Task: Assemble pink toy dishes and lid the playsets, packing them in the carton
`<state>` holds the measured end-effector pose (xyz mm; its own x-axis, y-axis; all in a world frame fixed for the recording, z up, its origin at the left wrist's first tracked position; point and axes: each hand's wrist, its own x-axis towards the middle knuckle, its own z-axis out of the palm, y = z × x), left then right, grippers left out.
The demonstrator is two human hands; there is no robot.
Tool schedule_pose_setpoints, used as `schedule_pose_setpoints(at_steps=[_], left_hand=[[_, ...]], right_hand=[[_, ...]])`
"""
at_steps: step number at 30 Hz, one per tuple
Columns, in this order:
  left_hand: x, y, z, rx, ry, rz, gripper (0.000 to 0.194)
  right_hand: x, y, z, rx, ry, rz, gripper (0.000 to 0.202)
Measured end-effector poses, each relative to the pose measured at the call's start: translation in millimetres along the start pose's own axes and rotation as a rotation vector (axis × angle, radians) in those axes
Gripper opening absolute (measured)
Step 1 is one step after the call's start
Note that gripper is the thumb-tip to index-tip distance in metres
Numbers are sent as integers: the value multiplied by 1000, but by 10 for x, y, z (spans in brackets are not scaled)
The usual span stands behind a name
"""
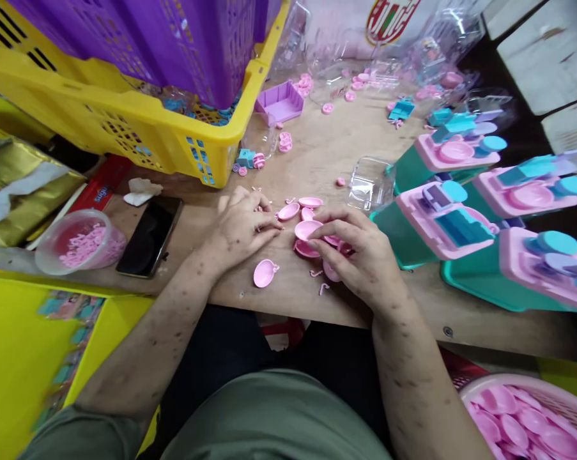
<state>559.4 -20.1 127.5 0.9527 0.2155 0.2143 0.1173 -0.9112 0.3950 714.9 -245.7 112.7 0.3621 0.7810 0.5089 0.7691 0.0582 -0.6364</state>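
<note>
Thumb and fingertips of my right hand (360, 249) pinch the rim of a small pink oval plastic dish (307, 230) above the wooden tabletop. My left hand (235, 223) is beside it with thumb and forefinger closed together; a tiny pink bit shows at the tips, too small to name. Several like dishes lie around and partly under my right hand. One pink dish with a little hook at its rim (265, 273) lies apart, nearer the table's front edge. Small pink hooks (323, 289) are scattered close to my right hand.
Teal boxes with pink lids (446, 220) stand at the right. A yellow crate (221, 144) holds a purple crate at the left. A phone (150, 236) and a tub of pink hooks (84, 243) are left. Below right is a basket of pink dishes (513, 390).
</note>
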Motion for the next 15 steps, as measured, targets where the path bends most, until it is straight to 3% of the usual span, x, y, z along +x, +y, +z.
schedule_pose_setpoints(at_steps=[4,7,11,15], left_hand=[[-17,-37,-12,-78,43,30,13],[-51,-15,-13,-325,162,28,14],[-71,93,0,-824,330,-127,25],[-57,145,-42,-1050,327,-233,34]], right_hand=[[45,-92,-34,111,56,5,5],[42,-144,-32,147,96,-13,6],[21,-191,-11,204,78,54,7],[47,-193,12,187,64,-31,7]])
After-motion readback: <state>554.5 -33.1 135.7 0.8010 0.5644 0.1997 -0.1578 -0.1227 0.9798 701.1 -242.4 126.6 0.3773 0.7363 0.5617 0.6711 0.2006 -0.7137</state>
